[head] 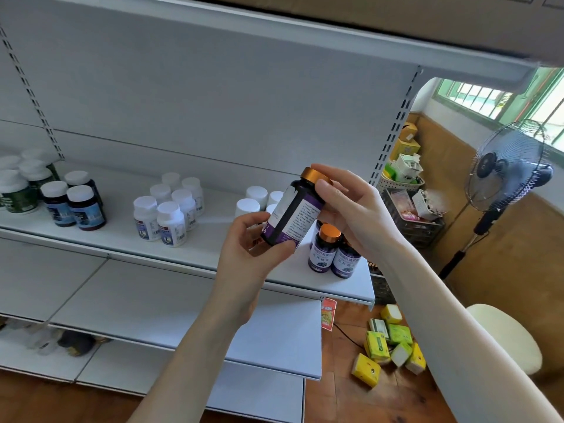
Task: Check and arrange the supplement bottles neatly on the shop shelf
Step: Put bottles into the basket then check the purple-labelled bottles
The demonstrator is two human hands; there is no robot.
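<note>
The left hand (244, 242) curls round the base of a dark purple bottle (291, 218), and the right hand (351, 209) grips it under the shiny orange cap (314, 175). The bottle is tilted, in front of the shelf (122, 238). Its content cannot be seen. Behind it, two similar bottles (325, 253) stand on the smooth white shelf. Further left are round white bottles (169, 212), then dark blue ones (76, 204).
</note>
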